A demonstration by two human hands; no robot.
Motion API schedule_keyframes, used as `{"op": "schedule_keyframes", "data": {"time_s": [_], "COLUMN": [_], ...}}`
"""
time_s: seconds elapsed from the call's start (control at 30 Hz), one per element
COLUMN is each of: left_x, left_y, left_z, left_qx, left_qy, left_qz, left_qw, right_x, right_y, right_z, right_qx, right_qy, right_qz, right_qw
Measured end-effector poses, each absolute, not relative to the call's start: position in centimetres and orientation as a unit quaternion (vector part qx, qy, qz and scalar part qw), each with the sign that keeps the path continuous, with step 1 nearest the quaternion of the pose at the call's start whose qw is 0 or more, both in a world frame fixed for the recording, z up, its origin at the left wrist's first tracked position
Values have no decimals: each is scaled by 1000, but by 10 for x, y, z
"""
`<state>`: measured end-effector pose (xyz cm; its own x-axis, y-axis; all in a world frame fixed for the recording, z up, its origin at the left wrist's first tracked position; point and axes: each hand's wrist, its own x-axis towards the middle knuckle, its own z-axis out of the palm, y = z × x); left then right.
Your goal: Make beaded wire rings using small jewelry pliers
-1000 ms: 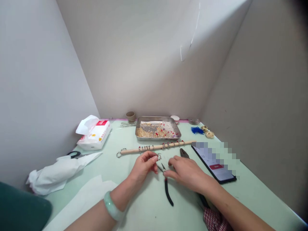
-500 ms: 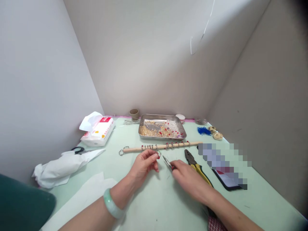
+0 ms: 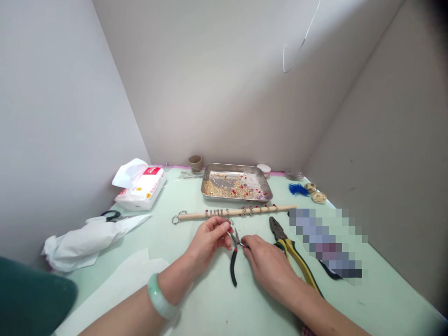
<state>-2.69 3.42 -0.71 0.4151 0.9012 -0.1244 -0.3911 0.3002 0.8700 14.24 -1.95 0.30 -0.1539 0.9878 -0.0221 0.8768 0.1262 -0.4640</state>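
My left hand [image 3: 213, 238] pinches a small wire ring with a red bead [image 3: 230, 229] between thumb and fingers. Just right of it, my right hand [image 3: 262, 254] is closed on small pliers [image 3: 236, 245]; their jaws are spread beside the bead and one black handle swings out toward me. Behind both hands lies a wooden stick [image 3: 196, 216] with several wire rings and red beads around it. Yellow-and-black pliers [image 3: 297, 256] rest on the table to the right of my right hand.
A metal tray [image 3: 237, 200] of gold, red and clear beads stands at the back, near a brown cup [image 3: 195, 163] and a white-lidded jar [image 3: 263, 170]. At left are a tissue pack [image 3: 140, 191] and scissors [image 3: 111, 215]. A blurred phone [image 3: 325, 242] and blue tassel [image 3: 298, 189] lie right.
My right hand has shifted slightly left and turned the small pliers. Their jaws and handles are now spread apart, with the black handle in view. My left hand keeps its pinch.
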Motion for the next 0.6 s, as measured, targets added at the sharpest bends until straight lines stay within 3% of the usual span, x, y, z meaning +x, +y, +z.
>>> {"op": "schedule_keyframes", "data": {"time_s": [0.13, 0.37, 0.5, 0.6], "left_x": [-27, -23, -22, -21], "left_y": [34, 27, 25, 24], "left_z": [-5, -1, -1, 0], "left_qx": [393, 440, 477, 488], "left_qy": [316, 319, 314, 315], "left_qz": [440, 375, 394, 399], "left_qw": [743, 751, 720, 710], "right_x": [150, 146, 143, 142], "right_y": [-11, -10, -14, -15], "right_z": [3, 9, 15, 18], "right_qx": [-622, -512, -448, -441], "right_qy": [-696, -464, -397, -386], "right_qz": [251, 561, 622, 647], "right_qw": [256, 457, 505, 488]}}
